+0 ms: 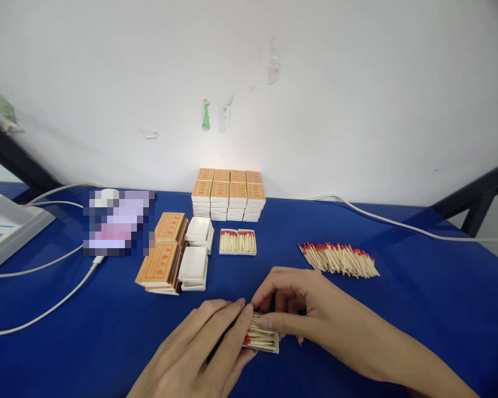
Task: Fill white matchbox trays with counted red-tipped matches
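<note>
Left hand [207,345], right hand [301,309] pinch rectangular card tray [273,348], wooden matches [258,336].

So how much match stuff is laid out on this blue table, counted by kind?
Open trays of matches: 3
Heaps of loose matches: 1
Piles of empty white trays: 2
Piles of orange sleeves: 2
Blocks of stacked closed boxes: 1
Total: 9

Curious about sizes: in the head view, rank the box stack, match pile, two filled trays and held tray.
1. Box stack
2. Match pile, nearly as big
3. Two filled trays
Held tray: mostly covered, unranked.
</note>
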Available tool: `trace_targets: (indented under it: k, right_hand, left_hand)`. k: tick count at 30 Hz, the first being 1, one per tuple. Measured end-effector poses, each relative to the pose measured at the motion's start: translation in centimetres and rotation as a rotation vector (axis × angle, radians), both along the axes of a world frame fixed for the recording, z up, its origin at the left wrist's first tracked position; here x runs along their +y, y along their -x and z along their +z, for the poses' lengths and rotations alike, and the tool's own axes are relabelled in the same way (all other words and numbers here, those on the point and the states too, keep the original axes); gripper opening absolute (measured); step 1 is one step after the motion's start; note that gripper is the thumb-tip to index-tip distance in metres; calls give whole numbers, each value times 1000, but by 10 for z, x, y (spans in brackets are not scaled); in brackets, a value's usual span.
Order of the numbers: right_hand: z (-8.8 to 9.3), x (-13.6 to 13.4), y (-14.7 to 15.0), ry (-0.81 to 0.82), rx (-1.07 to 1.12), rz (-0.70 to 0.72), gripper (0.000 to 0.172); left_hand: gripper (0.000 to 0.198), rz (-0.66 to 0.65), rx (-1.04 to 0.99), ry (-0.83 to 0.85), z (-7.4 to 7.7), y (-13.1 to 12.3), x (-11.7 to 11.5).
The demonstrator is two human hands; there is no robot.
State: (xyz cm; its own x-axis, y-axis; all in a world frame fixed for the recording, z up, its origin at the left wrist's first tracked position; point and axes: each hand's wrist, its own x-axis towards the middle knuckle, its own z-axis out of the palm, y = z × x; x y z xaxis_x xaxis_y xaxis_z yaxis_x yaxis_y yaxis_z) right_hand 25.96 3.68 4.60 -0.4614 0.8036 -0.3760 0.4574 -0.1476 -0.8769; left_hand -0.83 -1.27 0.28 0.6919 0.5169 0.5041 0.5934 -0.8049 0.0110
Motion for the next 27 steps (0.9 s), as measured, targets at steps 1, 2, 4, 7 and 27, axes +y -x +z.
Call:
trace_targets:
  k: [1,2,4,7,27]
  right_hand:
    - [1,0,0,2,-9,6,23]
    - [1,-1,0,-5,-20,10,24]
    - [0,-1,2,-31,-42,9,24]
    - [-4,-1,6,-64,-52,0,19]
    - [-4,-6,12,-88,-89,17,20]
  left_hand:
    - [33,-2,-29,16,0,-3,1]
    - [32,-4,-72,30,-1,-5,2]
    - [33,6,-165,80,-3,-9,2]
    - [34,17,-210,139,-5,-10,0]
    - [22,-53,-211,233,-1,-11,5]
